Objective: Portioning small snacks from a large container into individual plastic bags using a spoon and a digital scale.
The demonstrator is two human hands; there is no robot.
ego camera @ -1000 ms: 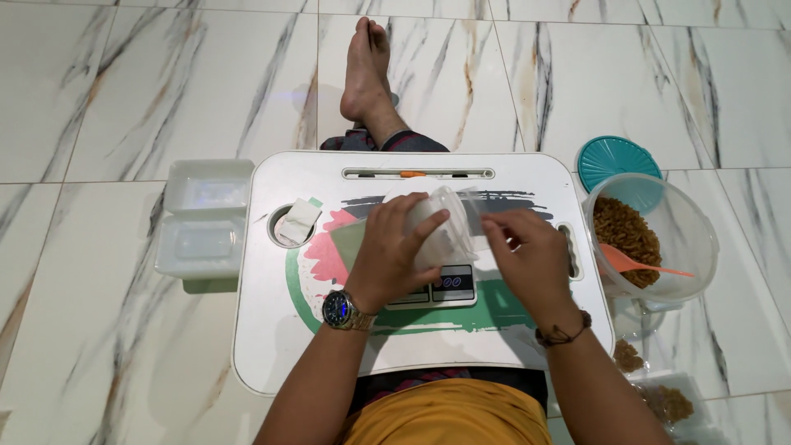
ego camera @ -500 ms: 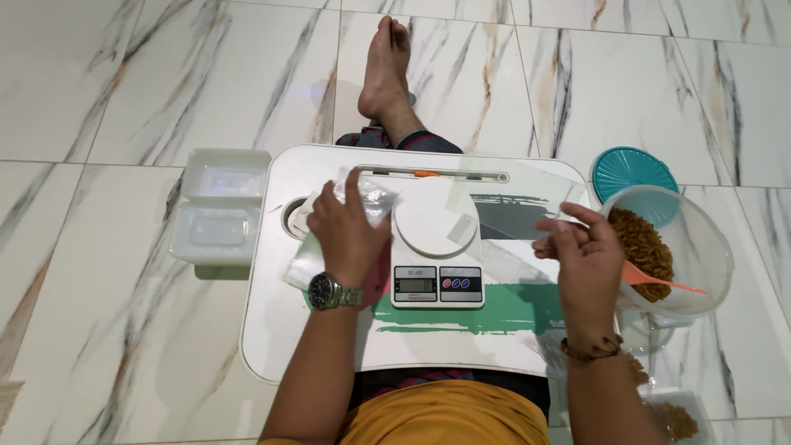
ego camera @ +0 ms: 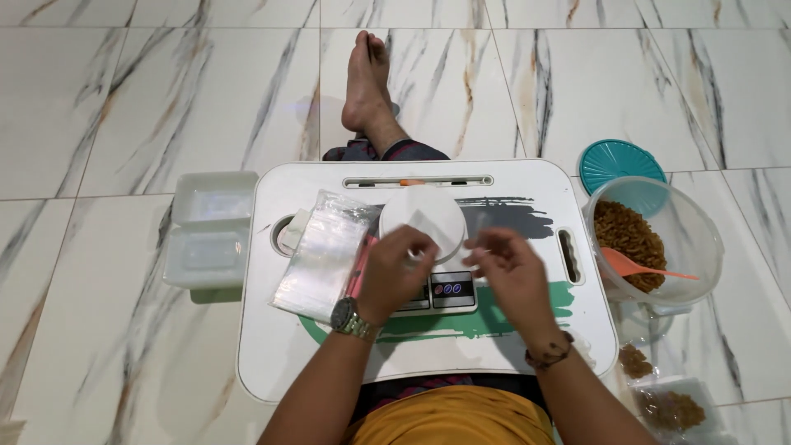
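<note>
Hands over small white kitchen scale (ego camera: 428,255) on white lap table (ego camera: 272,363).

Near: yellow shirt at bottom edge. Left hand (ego camera: 394,276), silver watch on wrist, fingers curled at front edge of scale's round white plate; cannot tell if holding anything. Right hand (ego camera: 512,272), dark bead band on wrist, fingers loosely bent just beside scale, blurred; cannot tell if gripping anything. Scale in middle of table, between both hands. Stack of clear plastic bags (ego camera: 323,254) lying flat, just left of scale. Off table at left, two clear plastic boxes (ego camera: 208,229) on marble floor. At right, big clear round tub (ego camera: 688,231) with brown dry bits and orange plastic scoop (ego camera: 634,265) inside. Behind tub, round teal lid (ego camera: 616,161). Far: bare foot (ego camera: 367,82) stretched out on floor.
</note>
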